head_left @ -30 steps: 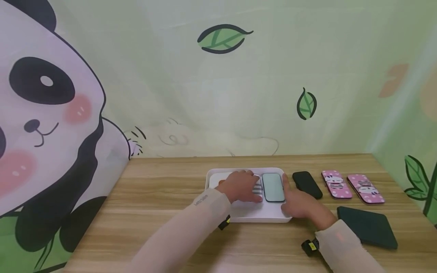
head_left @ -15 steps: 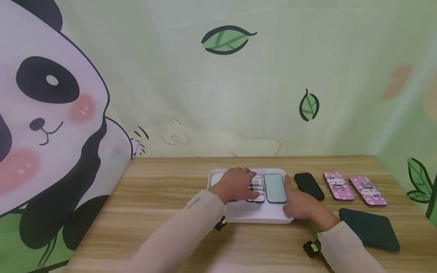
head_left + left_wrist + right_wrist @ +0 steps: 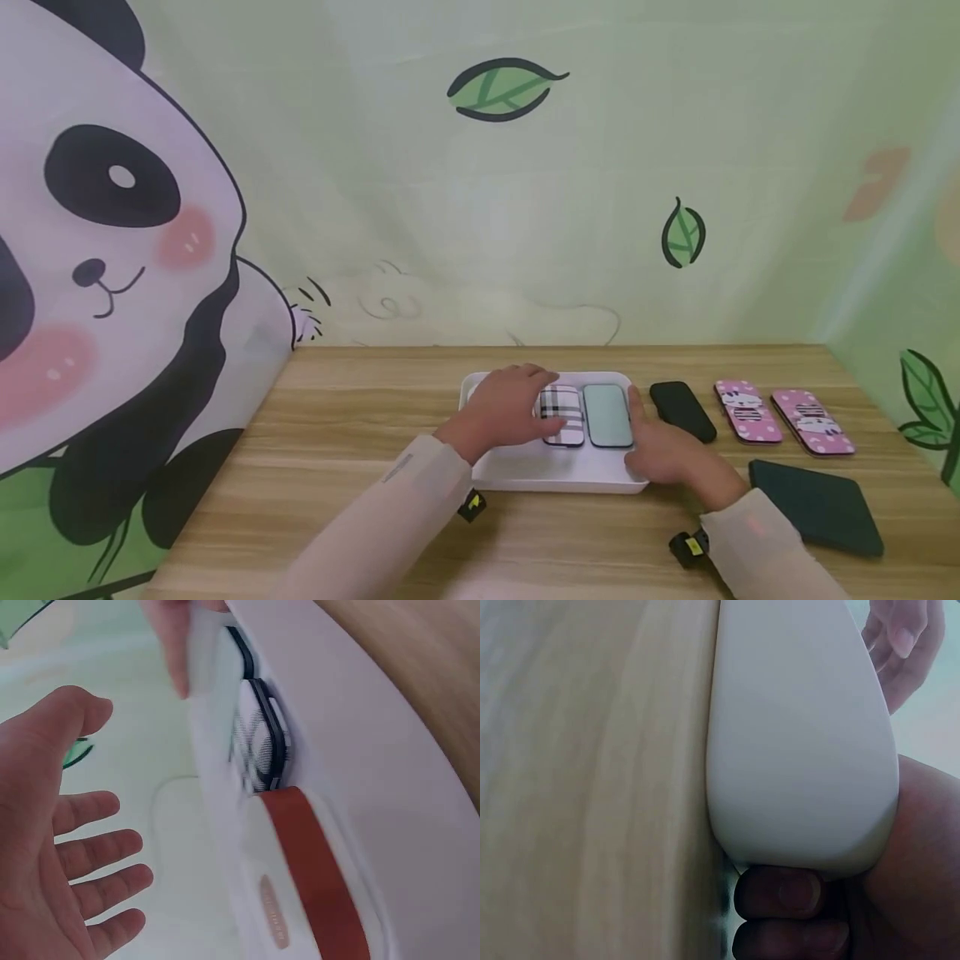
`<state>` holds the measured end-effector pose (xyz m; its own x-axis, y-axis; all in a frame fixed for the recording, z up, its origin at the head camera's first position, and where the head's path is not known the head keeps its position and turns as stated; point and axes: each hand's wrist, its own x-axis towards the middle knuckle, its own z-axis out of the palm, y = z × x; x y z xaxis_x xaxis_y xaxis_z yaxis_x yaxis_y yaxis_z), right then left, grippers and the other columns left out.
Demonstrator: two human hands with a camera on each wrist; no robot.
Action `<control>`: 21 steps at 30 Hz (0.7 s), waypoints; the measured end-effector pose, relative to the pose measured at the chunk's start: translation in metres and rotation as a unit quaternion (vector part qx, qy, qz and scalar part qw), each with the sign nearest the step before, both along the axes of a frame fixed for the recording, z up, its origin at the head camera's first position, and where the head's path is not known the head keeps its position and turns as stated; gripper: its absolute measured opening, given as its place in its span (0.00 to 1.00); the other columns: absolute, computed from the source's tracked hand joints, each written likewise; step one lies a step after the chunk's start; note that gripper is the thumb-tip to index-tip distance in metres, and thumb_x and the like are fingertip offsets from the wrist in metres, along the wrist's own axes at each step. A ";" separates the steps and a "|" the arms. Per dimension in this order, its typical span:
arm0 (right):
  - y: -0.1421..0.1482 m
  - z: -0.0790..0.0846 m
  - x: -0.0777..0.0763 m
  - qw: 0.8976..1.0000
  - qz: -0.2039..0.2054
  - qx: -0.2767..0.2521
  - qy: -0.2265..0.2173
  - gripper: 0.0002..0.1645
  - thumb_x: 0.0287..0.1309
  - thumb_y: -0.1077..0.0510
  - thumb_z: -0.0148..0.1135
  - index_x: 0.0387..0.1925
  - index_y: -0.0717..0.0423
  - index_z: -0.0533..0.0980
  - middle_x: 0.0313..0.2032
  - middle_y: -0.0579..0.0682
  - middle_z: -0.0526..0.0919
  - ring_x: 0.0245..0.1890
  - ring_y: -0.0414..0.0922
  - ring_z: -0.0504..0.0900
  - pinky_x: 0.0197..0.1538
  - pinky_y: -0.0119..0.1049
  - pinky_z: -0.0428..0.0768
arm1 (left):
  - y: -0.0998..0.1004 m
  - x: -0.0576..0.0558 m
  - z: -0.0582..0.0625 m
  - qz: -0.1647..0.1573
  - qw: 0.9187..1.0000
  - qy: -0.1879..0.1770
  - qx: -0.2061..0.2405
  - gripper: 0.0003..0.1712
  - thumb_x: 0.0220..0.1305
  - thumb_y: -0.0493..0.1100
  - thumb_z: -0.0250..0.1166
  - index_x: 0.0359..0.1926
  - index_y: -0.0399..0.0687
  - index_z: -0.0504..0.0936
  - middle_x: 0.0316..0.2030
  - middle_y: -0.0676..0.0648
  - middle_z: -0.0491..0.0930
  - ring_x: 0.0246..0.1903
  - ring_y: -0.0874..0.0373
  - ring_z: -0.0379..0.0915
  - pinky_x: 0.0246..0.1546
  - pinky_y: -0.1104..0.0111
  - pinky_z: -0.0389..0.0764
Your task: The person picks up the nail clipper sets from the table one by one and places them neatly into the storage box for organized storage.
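Note:
In the head view, a white tray (image 3: pixel 558 479) holds a plaid flat rounded case (image 3: pixel 566 417) and a pale blue one (image 3: pixel 609 415) side by side. My left hand (image 3: pixel 506 408) hovers over the tray's left part, fingers spread and holding nothing, its tips close to the plaid case. Beneath it, hidden from the head camera, a white rounded block with a red-brown band (image 3: pixel 309 859) shows in the left wrist view. My right hand (image 3: pixel 660 446) grips the tray's right end, with curled fingers (image 3: pixel 780 892) against the outer wall in the right wrist view.
Right of the tray lie a black flat rounded item (image 3: pixel 682 411) and two pink bunny-patterned cases, one nearer (image 3: pixel 747 412) and one farther right (image 3: pixel 812 422). A dark green flat slab (image 3: pixel 817 507) lies beside my right forearm. A printed backdrop (image 3: pixel 390 208) stands behind the table (image 3: pixel 337 400).
My left hand has drawn back leftward off the plaid case, which now shows almost whole beside the pale blue one. My right hand keeps its place on the tray's end.

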<state>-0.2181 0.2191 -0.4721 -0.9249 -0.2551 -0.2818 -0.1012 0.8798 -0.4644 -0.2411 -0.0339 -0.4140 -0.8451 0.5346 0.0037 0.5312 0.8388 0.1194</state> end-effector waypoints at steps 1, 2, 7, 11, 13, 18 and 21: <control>0.000 0.001 0.000 1.000 -0.001 -0.002 -0.001 0.61 0.60 0.61 0.56 0.76 0.63 0.24 0.19 0.48 0.71 0.15 0.43 0.68 0.21 0.36 0.66 | -0.002 0.002 0.002 0.002 1.000 0.001 0.010 0.39 0.65 0.68 0.57 0.72 0.57 0.69 0.70 0.52 0.70 0.69 0.52 0.66 0.68 0.57 0.68; 0.000 0.001 0.000 1.000 0.000 -0.002 0.001 0.61 0.60 0.61 0.56 0.76 0.63 0.24 0.19 0.48 0.71 0.15 0.43 0.67 0.21 0.36 0.66 | -0.004 0.003 0.004 0.004 1.000 0.002 0.021 0.39 0.65 0.68 0.58 0.72 0.58 0.69 0.70 0.52 0.70 0.69 0.52 0.66 0.67 0.56 0.68; 0.000 0.000 -0.001 1.000 -0.002 -0.002 -0.002 0.61 0.60 0.60 0.56 0.76 0.63 0.24 0.19 0.47 0.70 0.15 0.43 0.67 0.22 0.36 0.66 | -0.017 0.013 0.017 0.018 0.996 0.013 0.084 0.40 0.64 0.66 0.61 0.72 0.56 0.69 0.69 0.51 0.71 0.68 0.51 0.66 0.66 0.54 0.69; 0.001 -0.003 -0.002 1.000 -0.006 -0.003 -0.004 0.61 0.60 0.60 0.56 0.76 0.62 0.23 0.19 0.47 0.70 0.16 0.43 0.67 0.22 0.36 0.66 | -0.026 0.020 0.025 0.028 0.990 0.032 0.134 0.39 0.65 0.66 0.61 0.72 0.56 0.69 0.69 0.50 0.70 0.68 0.51 0.67 0.66 0.54 0.70; 0.002 -0.004 -0.002 1.000 -0.008 -0.003 -0.003 0.61 0.59 0.60 0.56 0.76 0.62 0.23 0.19 0.47 0.70 0.16 0.43 0.67 0.22 0.36 0.66 | -0.029 0.024 0.028 0.035 0.985 0.034 0.167 0.39 0.65 0.65 0.61 0.72 0.56 0.69 0.70 0.50 0.70 0.68 0.50 0.66 0.66 0.54 0.69; 0.002 -0.004 -0.002 1.000 -0.009 -0.003 -0.003 0.61 0.59 0.60 0.56 0.77 0.61 0.23 0.19 0.47 0.71 0.16 0.43 0.67 0.23 0.37 0.66 | -0.036 0.035 0.033 0.046 0.965 0.039 0.256 0.37 0.65 0.62 0.63 0.72 0.59 0.68 0.70 0.51 0.69 0.70 0.51 0.64 0.67 0.52 0.68; 0.001 -0.002 -0.001 1.000 -0.008 -0.002 -0.004 0.61 0.60 0.60 0.56 0.77 0.61 0.23 0.20 0.48 0.72 0.17 0.43 0.67 0.23 0.37 0.66 | -0.042 0.042 0.038 0.048 0.953 0.049 0.294 0.37 0.65 0.61 0.64 0.72 0.61 0.69 0.70 0.53 0.68 0.70 0.53 0.63 0.67 0.52 0.68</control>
